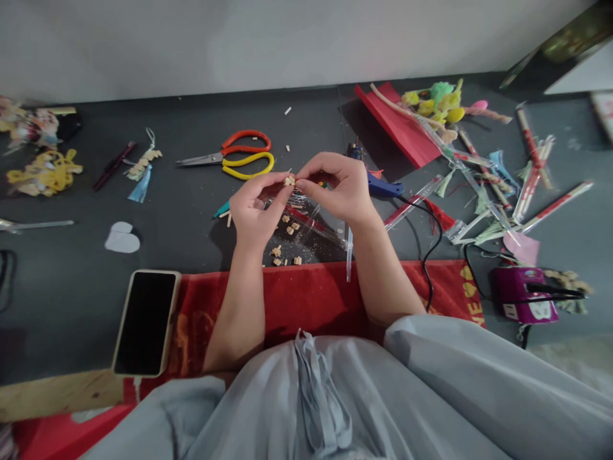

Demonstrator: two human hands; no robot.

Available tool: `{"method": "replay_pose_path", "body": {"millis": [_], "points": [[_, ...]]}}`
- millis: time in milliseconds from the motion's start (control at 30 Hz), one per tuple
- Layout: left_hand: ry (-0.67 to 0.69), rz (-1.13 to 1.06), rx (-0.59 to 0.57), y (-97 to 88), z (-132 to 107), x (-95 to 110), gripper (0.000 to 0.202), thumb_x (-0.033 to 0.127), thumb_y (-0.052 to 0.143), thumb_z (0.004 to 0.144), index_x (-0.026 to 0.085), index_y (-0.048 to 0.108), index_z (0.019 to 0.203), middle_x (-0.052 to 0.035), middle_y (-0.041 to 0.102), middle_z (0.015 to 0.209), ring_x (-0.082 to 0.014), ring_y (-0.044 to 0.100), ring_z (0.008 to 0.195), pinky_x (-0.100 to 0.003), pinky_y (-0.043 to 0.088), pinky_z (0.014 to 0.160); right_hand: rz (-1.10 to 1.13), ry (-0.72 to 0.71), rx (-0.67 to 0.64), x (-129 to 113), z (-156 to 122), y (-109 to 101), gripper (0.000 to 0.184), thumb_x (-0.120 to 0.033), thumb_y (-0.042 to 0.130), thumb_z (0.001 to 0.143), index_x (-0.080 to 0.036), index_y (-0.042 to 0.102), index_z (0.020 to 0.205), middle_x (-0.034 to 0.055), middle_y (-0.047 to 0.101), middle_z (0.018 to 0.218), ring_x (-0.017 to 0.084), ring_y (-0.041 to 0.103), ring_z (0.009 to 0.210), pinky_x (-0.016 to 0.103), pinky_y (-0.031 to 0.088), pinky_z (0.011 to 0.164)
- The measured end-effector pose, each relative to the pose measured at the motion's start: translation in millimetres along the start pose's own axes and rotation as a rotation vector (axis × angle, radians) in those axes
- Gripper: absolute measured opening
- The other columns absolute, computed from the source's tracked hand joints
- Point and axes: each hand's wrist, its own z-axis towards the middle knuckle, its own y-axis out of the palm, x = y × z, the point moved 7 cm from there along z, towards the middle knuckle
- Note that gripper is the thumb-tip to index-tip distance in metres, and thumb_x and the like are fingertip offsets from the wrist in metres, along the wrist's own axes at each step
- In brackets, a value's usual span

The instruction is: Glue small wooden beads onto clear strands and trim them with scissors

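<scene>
Between my two hands, above the middle of the dark table, is a small cluster of pale wooden bits [289, 181]. My left hand [256, 204] pinches it between thumb and forefinger from the left. From the right, my right hand [338, 185] closes thumb and forefinger at its edge. A thin light tip sticks up from the cluster; the fingertips hide the rest. Similar little wooden clusters [290, 228] lie on the table below the hands. Behind my right wrist is a blue glue gun [385, 185] with a black cord.
Scissors [246, 153] with red and yellow handles lie beyond my left hand. A phone [146, 322] rests at front left by a red cloth [306, 294]. Clear-wrapped sticks [529, 144], tassels and red paper [400, 124] spread on the right, near a purple box [522, 294].
</scene>
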Motion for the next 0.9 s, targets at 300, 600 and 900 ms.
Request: {"method": "replay_pose_path", "body": {"millis": [300,600,900], "points": [[0.138,0.065,0.046,-3.0,-1,4,0.015,0.031,0.067,0.081,0.021,0.067,0.092,0.0007,0.072,0.088,-0.0099,0.069,0.075,-0.023,0.059,0.069,-0.139,-0.214,0.024,-17,-2,-1,0.01,-0.026,0.059,0.084,-0.019,0.066,0.081,0.0003,0.063,0.076,0.01,0.057,0.07,0.027,0.05,0.066],[0.197,0.103,0.022,-2.2,-3,6,0.014,0.028,0.065,0.084,0.023,0.065,0.097,0.0007,0.069,0.09,-0.0086,0.068,0.077,-0.021,0.058,0.068,-0.213,-0.251,-0.004,-21,-3,0,0.012,-0.027,0.054,0.086,-0.02,0.063,0.082,0.0003,0.062,0.076,0.011,0.057,0.072,0.03,0.05,0.068],[0.233,0.103,-0.004,-1.7,-2,10,0.013,0.024,0.064,0.084,0.024,0.065,0.096,0.0005,0.068,0.089,-0.0091,0.066,0.077,-0.022,0.057,0.069,-0.226,-0.263,-0.05,-22,-3,2,0.007,-0.021,0.053,0.084,-0.018,0.059,0.08,0.0,0.06,0.075,0.01,0.055,0.07,0.028,0.047,0.066]]}}
